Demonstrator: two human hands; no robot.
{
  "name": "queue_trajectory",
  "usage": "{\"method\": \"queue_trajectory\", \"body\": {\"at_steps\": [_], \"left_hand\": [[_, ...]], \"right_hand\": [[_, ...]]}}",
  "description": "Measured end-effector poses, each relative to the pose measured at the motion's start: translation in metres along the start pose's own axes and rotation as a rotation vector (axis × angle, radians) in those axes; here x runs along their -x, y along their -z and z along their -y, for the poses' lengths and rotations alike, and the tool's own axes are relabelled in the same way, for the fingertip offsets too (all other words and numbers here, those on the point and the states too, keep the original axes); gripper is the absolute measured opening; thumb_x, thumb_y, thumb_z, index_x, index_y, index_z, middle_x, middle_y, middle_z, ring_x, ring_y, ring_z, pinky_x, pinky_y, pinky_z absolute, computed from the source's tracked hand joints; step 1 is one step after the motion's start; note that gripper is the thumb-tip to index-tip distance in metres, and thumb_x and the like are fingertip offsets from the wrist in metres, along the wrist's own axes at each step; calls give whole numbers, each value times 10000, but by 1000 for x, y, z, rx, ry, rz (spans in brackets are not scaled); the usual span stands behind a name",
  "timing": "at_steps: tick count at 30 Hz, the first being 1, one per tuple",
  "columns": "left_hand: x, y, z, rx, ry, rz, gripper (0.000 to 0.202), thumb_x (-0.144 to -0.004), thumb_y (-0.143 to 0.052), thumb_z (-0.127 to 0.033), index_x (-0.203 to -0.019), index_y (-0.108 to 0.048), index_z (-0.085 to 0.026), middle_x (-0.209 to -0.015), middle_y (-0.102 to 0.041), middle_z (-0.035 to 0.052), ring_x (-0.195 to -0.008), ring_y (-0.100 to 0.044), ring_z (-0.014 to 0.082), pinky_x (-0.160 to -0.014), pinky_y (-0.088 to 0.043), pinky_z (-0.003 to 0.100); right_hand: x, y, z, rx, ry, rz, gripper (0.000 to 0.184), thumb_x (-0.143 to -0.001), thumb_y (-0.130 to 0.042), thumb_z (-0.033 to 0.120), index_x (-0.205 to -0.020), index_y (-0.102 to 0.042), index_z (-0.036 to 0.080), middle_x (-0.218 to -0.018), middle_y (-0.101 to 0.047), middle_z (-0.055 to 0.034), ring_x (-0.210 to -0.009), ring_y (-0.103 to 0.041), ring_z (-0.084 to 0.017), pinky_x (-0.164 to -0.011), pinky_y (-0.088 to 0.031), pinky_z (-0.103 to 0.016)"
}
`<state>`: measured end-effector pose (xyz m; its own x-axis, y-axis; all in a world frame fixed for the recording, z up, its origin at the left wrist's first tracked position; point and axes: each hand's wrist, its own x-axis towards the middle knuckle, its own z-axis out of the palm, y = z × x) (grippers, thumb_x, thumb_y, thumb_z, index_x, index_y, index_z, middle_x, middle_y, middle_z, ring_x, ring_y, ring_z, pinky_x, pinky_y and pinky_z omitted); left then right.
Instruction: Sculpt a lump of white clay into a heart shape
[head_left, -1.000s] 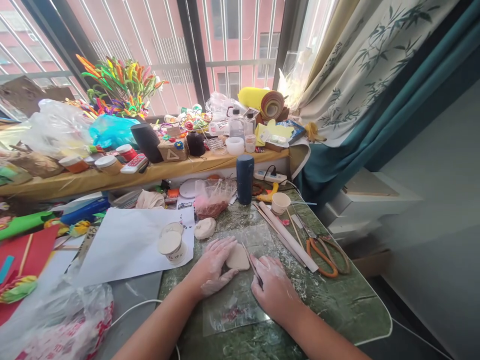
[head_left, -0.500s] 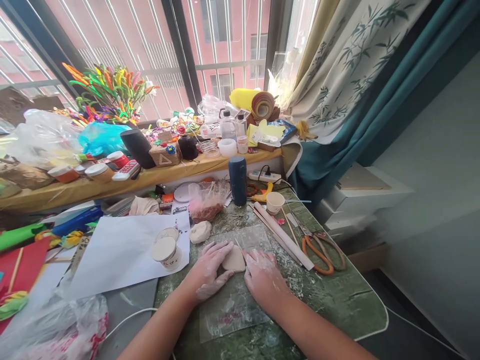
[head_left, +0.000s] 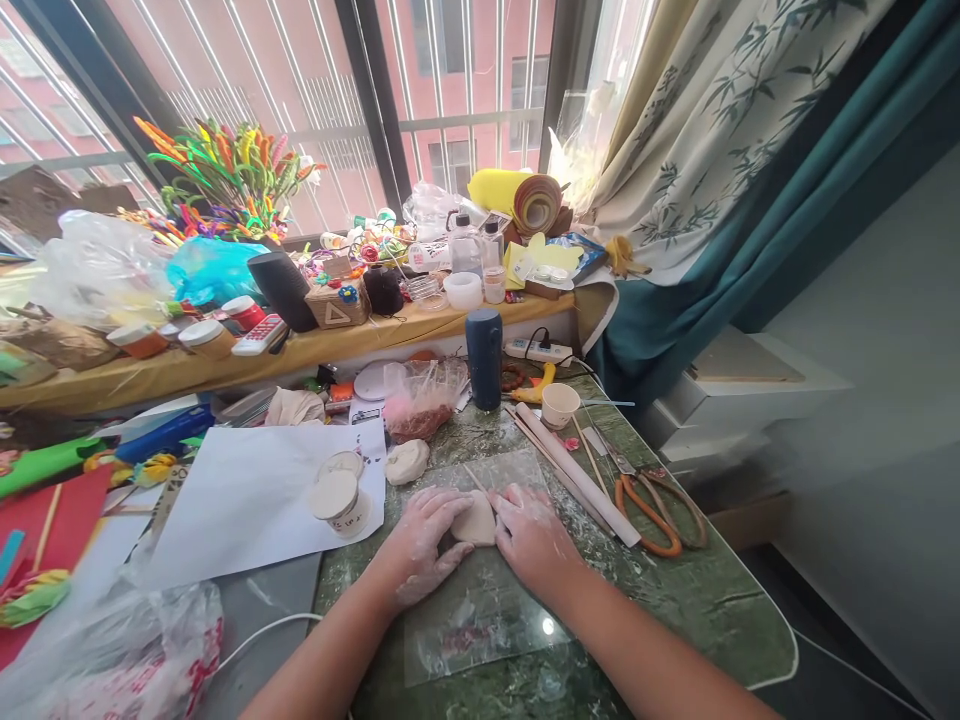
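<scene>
— Green marbled tabletop (head_left: pixel 675 600) under a barred window, crowded with craft stuff. What has changed over the last second?

— The right hand (head_left: pixel 532 535) has moved up and in. A second ago it sat lower, pinching a thin tool beside the clay piece (head_left: pixel 477 522). Now its fingers lie close together on the piece's right edge. A thin stick (head_left: pixel 472 478) shows just behind the piece, but I cannot tell whether the hand holds it.

— And the left hand (head_left: pixel 421 540)?

— Much where it was, with its fingers slightly spread and curved against the piece's left edge. Both hands are dusted white. The piece lies between them on a clear plastic sheet (head_left: pixel 480 620) at the table's near middle.

— Containers?

— I count three. A paper cup (head_left: pixel 339 500) sits on the white paper (head_left: pixel 247 500) left of the hands, its top filled or covered with something pale tan. A small white cup (head_left: pixel 560 405) stands upright farther back on the right, and its contents don't show. A plastic bag (head_left: pixel 420 402) behind the sheet holds pink and brown material.

— Other counts?

— There are two pieces of clay: the one between the hands and a second lump (head_left: pixel 407 462) just behind the left hand. There is one dark blue cylinder (head_left: pixel 484 357), and one pair of orange-handled scissors (head_left: pixel 652 505) right of the hands.
</scene>
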<state>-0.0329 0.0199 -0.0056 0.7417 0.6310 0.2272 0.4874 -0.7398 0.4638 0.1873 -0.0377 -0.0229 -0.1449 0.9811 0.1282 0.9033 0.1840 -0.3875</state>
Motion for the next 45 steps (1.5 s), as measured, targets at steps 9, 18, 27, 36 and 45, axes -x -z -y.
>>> {"method": "queue_trajectory", "body": {"at_steps": [9,18,27,36,45], "left_hand": [[0,1,0,13,-15,12,448,-939,-691,-314,-1363,-557,-261,-1368,-670,113,-1245,-615,300,-1072,-452,516],[3,2,0,34,6,-24,484,-920,-675,-290,-1390,-560,-274,-1435,-621,126,-1314,-583,310,-1106,-451,541],[13,4,10,157,112,-291,414,-947,-573,-249,-1360,-549,-238,-1404,-615,133,-1333,-565,288,-1138,-458,535],[1,3,10,14,-51,52,615,-934,-696,-479,-1491,-523,-283,-1477,-606,127,-1403,-534,325,-1163,-431,561],[-5,5,21,16,-98,81,656,-935,-687,-535,-1519,-500,-301,-1469,-616,121,-1367,-573,314,-1131,-471,518]], "right_hand": [[2,0,1,-26,-19,-70,354,-955,-523,97,-1243,-700,202,-980,-664,-70,-935,-616,-228,-886,-431,-343],[4,2,-4,-107,-47,-177,368,-984,-458,102,-1267,-681,177,-997,-671,-86,-962,-619,-239,-883,-470,-347],[36,7,5,-102,273,-57,252,-945,-546,129,-1088,-715,247,-936,-666,-41,-906,-585,-230,-876,-437,-379],[25,3,3,-79,176,-81,459,-958,-629,284,-1414,-609,238,-1462,-611,-106,-1351,-512,-307,-1112,-430,-490],[22,-2,3,-61,150,-25,455,-997,-592,301,-1447,-589,239,-1543,-562,-79,-1410,-479,-300,-1149,-381,-512]]}}
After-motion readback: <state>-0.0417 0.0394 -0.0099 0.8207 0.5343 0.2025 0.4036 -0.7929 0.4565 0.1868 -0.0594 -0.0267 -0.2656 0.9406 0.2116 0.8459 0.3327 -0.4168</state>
